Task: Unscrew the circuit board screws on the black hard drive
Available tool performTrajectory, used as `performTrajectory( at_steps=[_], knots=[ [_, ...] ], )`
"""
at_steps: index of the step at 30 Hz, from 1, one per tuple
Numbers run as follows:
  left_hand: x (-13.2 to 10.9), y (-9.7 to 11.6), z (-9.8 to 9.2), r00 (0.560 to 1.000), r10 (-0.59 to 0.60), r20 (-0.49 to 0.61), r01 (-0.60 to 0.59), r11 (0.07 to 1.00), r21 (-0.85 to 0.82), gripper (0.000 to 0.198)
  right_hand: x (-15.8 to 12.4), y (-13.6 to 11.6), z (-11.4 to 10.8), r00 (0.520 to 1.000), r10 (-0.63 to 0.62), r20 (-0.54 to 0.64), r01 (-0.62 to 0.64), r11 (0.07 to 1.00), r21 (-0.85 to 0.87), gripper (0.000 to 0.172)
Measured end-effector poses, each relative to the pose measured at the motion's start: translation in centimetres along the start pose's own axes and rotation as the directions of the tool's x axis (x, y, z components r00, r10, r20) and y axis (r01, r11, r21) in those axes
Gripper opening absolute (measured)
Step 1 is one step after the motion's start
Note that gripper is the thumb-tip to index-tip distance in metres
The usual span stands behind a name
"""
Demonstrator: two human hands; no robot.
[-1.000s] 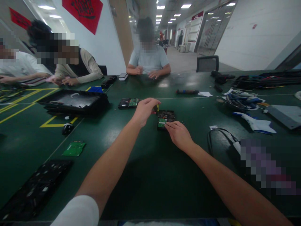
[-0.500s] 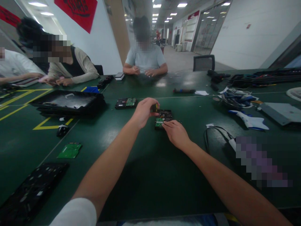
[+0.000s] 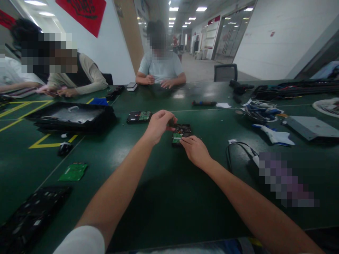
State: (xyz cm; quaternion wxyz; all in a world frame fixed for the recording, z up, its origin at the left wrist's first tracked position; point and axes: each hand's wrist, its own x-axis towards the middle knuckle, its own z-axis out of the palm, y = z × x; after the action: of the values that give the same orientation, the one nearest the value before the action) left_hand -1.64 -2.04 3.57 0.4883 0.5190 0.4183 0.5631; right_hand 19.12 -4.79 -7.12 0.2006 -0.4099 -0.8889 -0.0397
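Little has shifted at the hard drive (image 3: pixel 184 128) on the bench (image 3: pixel 159 197): left hand (image 3: pixel 159 126) pinches a dark handle (image 3: pixel 171 122), yellow part no longer clear, so probably turned; right hand (image 3: pixel 196 151), fingers bunched at the green circuit board (image 3: pixel 176 136), may be gripping, cannot tell.

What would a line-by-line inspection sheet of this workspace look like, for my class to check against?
Surface: green tabletop, glossy, with yellow floor-style markings at the left.
Job's things: drive-like unit with a green patch, on the tabletop; small dark object, details too small to tell.
Hands: left hand closed around the dark object; right hand touching the unit, grip unclear.
Clutter: black tray, loose green board and black panel at left; metal box at right.
Cables: black cable, looped, right of the hands.
Surroundings: person opposite; mesh-backed chair beyond the table.
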Motion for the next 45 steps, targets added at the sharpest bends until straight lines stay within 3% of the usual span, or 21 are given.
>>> performTrajectory(
  at_steps=[4,7,16,22,27,33,39,45],
  knots=[
    [0.3,-0.3,-0.4,0.982,0.176,-0.062,-0.152,0.947,0.284,0.018,0.0,0.0,-0.1,1.000,0.008,0.006,-0.008,1.000,0.000,0.039],
    [0.4,-0.2,-0.7,0.970,0.239,-0.041,-0.204,0.897,0.392,0.022,0.0,-0.1,-0.2,1.000,0.008,0.011,-0.008,1.000,-0.001,0.039],
    [-0.6,0.9,0.0,0.960,0.279,-0.033,-0.247,0.895,0.372,0.006,0.1,-0.1,0.0,1.000,0.007,0.013,-0.007,1.000,0.003,0.040],
    [-0.9,0.5,0.0,0.935,0.355,-0.023,-0.279,0.772,0.571,0.008,0.1,-0.1,-0.1,1.000,0.005,0.024,-0.005,1.000,-0.013,0.039],
    [-1.1,0.3,0.2,0.954,0.297,-0.034,-0.221,0.777,0.589,0.020,0.2,-0.3,-0.4,1.000,0.002,0.028,-0.001,1.000,-0.010,0.040],
    [-1.0,0.3,0.0,0.948,0.318,0.005,-0.262,0.771,0.581,0.022,0.0,-0.2,-0.1,1.000,0.004,0.012,-0.004,1.000,-0.021,0.041],
    [-1.0,0.1,0.1,0.916,0.390,0.095,-0.338,0.624,0.704,0.026,-0.3,-0.3,0.2,1.000,-0.001,0.004,0.001,1.000,-0.021,0.043],
    [-0.9,0.1,-0.4,0.910,0.404,0.092,-0.331,0.574,0.749,0.034,-0.6,-0.4,0.1,1.000,0.008,-0.002,-0.008,1.000,-0.009,0.049]
  ],
)
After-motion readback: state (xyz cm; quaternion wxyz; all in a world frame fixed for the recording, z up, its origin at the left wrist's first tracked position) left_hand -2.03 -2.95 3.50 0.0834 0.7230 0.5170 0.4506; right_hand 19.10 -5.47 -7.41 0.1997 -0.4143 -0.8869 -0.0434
